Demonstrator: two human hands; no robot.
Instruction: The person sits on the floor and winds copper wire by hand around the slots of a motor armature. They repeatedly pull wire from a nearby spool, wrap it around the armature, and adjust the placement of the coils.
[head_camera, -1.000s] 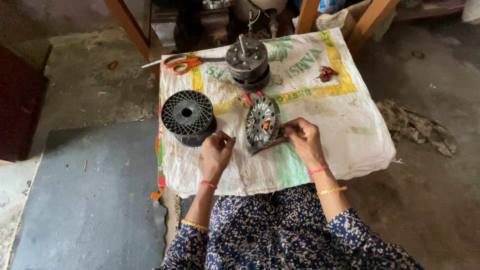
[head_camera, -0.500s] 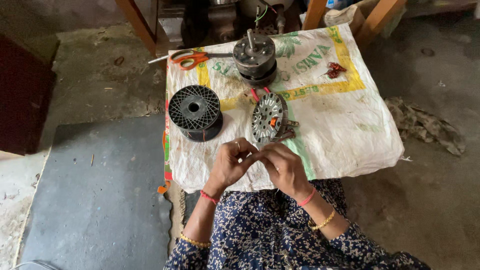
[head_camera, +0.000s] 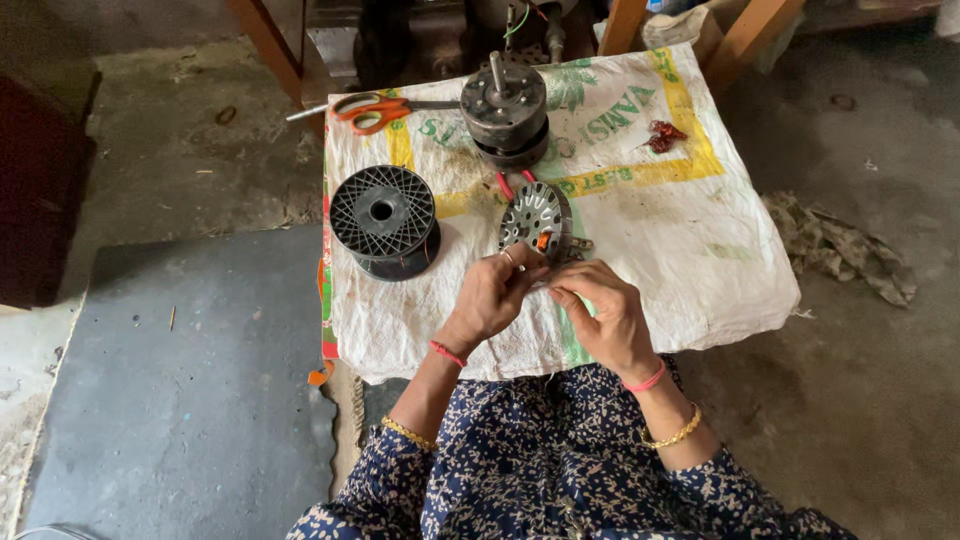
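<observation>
the left hand (head_camera: 492, 298) and right hand (head_camera: 600, 312) are meeting fingertip to fingertip, pinching together on something too small to make out, close under the eyes, likely for fine work. just beyond them the round metal stator (head_camera: 535, 219) is lying on the sack-covered bench (head_camera: 690, 250), kept within reach. a black spool (head_camera: 384, 222) is sitting to the left, a motor housing (head_camera: 504, 110) and orange scissors (head_camera: 370, 110) farther back. the fingers are hiding whatever they are gripping.
</observation>
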